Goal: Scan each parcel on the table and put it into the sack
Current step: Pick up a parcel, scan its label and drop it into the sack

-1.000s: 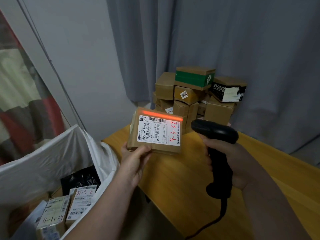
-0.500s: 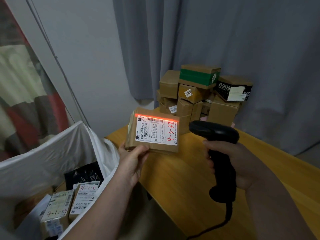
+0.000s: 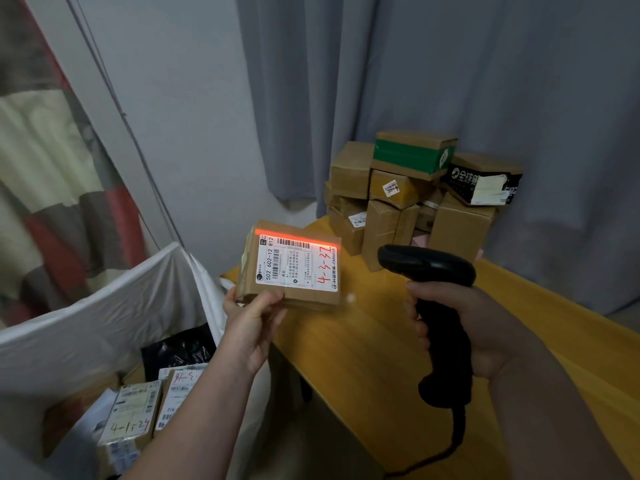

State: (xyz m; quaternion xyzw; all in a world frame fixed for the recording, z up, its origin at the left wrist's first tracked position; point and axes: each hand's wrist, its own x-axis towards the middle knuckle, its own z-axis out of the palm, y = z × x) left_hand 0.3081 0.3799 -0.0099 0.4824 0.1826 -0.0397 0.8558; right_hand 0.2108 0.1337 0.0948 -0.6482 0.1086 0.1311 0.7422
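Observation:
My left hand [image 3: 251, 323] holds a flat brown parcel [image 3: 291, 268] by its lower left corner, label facing me, above the table's left edge. A red scan line lies across the top of its white label. My right hand [image 3: 464, 327] grips a black handheld scanner [image 3: 440, 306] aimed at the parcel from the right. A pile of cardboard parcels [image 3: 415, 195] stands at the far end of the wooden table [image 3: 363, 341]. The white sack [image 3: 104, 323] hangs open at lower left with several labelled parcels [image 3: 135, 410] inside.
A grey curtain [image 3: 450, 81] hangs behind the table and pile. The scanner's cable [image 3: 446, 448] trails down over the table's near part. A black bag [image 3: 180, 351] lies in the sack. A patterned cloth [image 3: 45, 150] hangs at left behind the sack.
The held parcel and my left hand have drifted slightly left toward the sack, and the scan line has shifted up to the label's top edge. The scanner stays aimed.

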